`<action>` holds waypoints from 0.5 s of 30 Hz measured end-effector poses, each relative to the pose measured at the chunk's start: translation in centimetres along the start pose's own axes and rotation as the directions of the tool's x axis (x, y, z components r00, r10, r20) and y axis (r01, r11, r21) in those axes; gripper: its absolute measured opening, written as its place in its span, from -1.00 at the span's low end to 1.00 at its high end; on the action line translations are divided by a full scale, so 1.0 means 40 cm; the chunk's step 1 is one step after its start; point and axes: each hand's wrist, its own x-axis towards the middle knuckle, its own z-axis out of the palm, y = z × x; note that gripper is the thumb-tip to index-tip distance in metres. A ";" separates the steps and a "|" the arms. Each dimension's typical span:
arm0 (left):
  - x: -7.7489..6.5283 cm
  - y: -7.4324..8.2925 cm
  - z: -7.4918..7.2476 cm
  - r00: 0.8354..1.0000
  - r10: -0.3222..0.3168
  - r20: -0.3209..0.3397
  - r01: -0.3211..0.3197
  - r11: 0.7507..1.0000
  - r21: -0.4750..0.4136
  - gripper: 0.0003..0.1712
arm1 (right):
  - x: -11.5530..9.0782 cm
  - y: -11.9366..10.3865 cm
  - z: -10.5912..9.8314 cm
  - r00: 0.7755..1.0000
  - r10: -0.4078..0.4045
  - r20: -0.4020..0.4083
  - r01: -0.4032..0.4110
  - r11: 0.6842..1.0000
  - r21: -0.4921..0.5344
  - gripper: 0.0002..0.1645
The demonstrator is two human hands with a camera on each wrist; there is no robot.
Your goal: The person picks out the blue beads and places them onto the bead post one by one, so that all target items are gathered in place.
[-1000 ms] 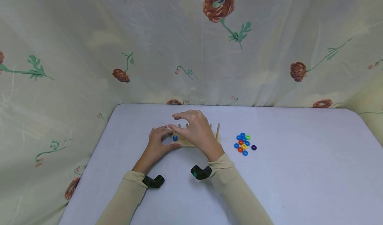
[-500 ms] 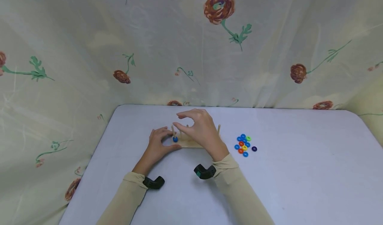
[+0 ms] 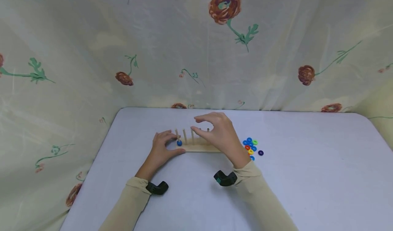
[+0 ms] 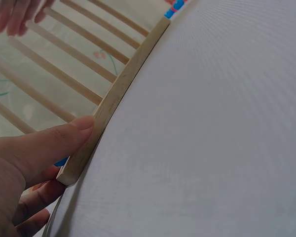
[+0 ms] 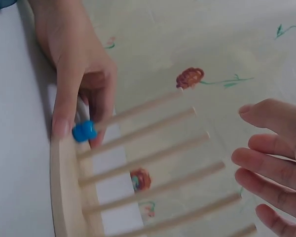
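Note:
My left hand (image 3: 161, 145) grips the left end of a wooden peg board (image 3: 199, 148), its thumb on the front edge in the left wrist view. A row of several upright pegs (image 5: 153, 143) stands on the board. Blue rings (image 5: 84, 131) sit low on the leftmost peg, beside the left fingers; the pegs to the right of it that show are bare. My right hand (image 3: 219, 132) hovers over the right part of the board with thumb and fingers spread, nothing between them. In the right wrist view its fingertips are apart from the peg tops. It hides the rightmost pegs in the head view.
To the right of the board lies a loose cluster of small rings (image 3: 254, 148), blue, red, yellow and green, partly behind the right forearm. A dark purple ring (image 3: 260, 153) lies just beside it. A flowered curtain (image 3: 172, 53) hangs behind the white table (image 3: 307, 162).
My right hand has moved right, away from the leftmost peg, uncovering more pegs and covering part of the ring cluster. My left hand keeps its grip on the board.

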 end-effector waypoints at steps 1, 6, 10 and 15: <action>0.000 0.000 0.000 1.000 -0.004 0.002 0.004 1.000 0.001 -0.35 | -0.006 0.004 -0.008 1.000 0.007 0.005 -0.007 1.000 -0.007 -0.64; 0.000 0.003 0.000 1.000 -0.020 0.008 0.020 1.000 -0.005 -0.35 | -0.038 0.025 -0.047 1.000 0.005 -0.003 -0.006 0.999 -0.035 -0.64; 0.000 0.002 0.000 1.000 -0.018 0.005 0.018 1.000 -0.012 -0.35 | -0.066 0.045 -0.078 0.999 -0.023 -0.029 0.021 0.999 -0.048 -0.67; 0.000 0.003 0.001 1.000 -0.018 0.006 0.018 1.000 -0.013 -0.36 | -0.103 0.075 -0.115 0.999 -0.032 -0.043 0.029 0.997 -0.074 -0.68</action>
